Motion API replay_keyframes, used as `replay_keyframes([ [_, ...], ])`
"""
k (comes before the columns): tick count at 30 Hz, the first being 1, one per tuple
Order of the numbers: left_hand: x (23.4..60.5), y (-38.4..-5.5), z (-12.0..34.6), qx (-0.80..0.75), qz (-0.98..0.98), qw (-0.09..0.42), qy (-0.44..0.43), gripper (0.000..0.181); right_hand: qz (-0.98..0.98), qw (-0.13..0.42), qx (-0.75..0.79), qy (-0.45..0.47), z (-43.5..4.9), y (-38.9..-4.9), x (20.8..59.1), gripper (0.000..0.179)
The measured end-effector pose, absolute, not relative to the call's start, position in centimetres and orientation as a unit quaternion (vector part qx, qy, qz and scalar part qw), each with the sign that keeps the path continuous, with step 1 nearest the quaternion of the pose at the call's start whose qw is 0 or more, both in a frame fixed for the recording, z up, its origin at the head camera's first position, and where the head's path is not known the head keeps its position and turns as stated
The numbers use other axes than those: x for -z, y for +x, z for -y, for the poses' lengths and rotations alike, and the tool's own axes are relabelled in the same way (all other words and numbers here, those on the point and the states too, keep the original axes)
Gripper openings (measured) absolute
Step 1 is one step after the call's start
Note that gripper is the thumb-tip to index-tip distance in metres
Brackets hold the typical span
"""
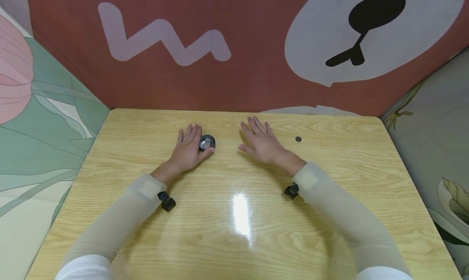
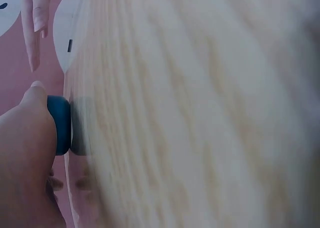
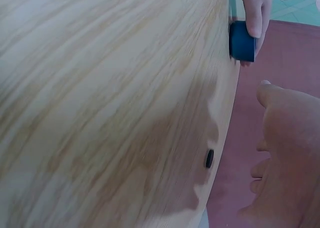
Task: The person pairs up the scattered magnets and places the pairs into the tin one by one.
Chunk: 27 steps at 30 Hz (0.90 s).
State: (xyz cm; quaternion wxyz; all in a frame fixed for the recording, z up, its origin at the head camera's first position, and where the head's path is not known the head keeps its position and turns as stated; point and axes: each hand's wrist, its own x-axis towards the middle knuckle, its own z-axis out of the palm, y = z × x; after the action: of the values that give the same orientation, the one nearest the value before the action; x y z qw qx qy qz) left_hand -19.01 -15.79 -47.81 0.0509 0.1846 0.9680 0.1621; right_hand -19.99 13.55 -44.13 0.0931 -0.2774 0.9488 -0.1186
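A squat round object (image 1: 207, 142), dark blue on its side and silvery on top, sits on the table in the crook between my left thumb and index finger. My left hand (image 1: 187, 153) lies beside it, fingers straight and pointing away, the thumb along its near side. In the left wrist view the round object (image 2: 60, 125) shows as a teal-blue wall beside the thumb. Apart from it, to the right, my right hand (image 1: 261, 143) is held over the table with fingers spread and nothing in them. Right of that hand lies a small dark disc (image 1: 298, 139).
The wood-grain table (image 1: 205, 239) ends at a red-brown patterned wall (image 1: 249, 84) close beyond my fingertips. Patterned side walls stand left and right. Each wrist carries a small black camera, such as the left wrist camera (image 1: 167, 202).
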Motion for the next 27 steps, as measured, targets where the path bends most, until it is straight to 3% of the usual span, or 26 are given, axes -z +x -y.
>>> replay_keyframes([
  [10, 47.4, -19.3, 16.0, -0.159, -0.969, 0.049, 0.181, 0.103, -0.953, 0.098, 0.125, -0.258, -15.5, -19.9, 44.1, 0.080],
  [27, 44.8, -20.6, 12.7, -0.148, -0.965, 0.036, 0.212, 0.095, -0.961, 0.092, 0.129, -0.228, -18.0, -20.0, 43.5, 0.078],
])
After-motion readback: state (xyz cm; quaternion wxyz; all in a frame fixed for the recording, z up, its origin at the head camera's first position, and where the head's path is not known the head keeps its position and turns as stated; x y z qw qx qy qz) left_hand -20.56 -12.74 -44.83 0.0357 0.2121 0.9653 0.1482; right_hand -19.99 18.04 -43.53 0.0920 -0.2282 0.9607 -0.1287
